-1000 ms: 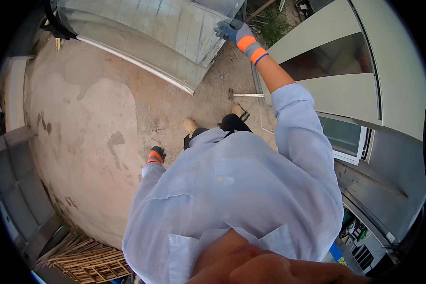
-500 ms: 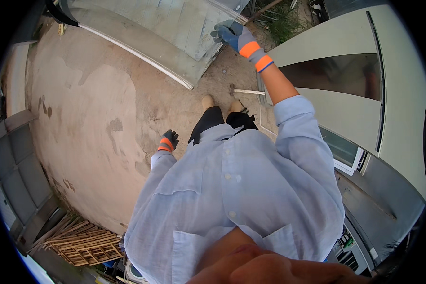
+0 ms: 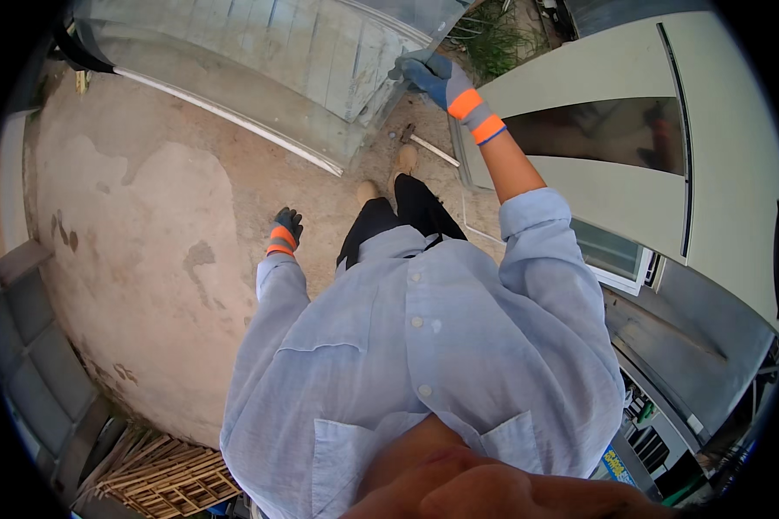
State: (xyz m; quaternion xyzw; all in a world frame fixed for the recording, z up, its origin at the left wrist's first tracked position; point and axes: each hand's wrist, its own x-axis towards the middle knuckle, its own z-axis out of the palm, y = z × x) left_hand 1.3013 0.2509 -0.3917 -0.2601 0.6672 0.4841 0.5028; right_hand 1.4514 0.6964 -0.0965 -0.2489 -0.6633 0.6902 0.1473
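Note:
My right hand (image 3: 428, 76), in a grey-blue glove with orange bands, is closed on the corner edge of a large see-through panel (image 3: 316, 108). The panel has a white strip along its near edge and looks like glass. Pale boards show through it. My left hand (image 3: 286, 229), in a matching glove, hangs over the ground to the left of my legs, fingers loosely apart and holding nothing. By my front shoe lies a hammer (image 3: 433, 149) with a pale handle.
Large cream panels (image 3: 597, 143) with a dark glossy inset stand at the right, a white-framed pane (image 3: 610, 255) below them. Slatted wood (image 3: 173, 480) is stacked at the lower left. Grass (image 3: 493, 39) grows beyond my right hand. A grey wall (image 3: 48, 337) borders the left.
One foot has stepped forward, close to the hammer. My left hand has swung outward to the left. My right hand keeps its hold on the panel.

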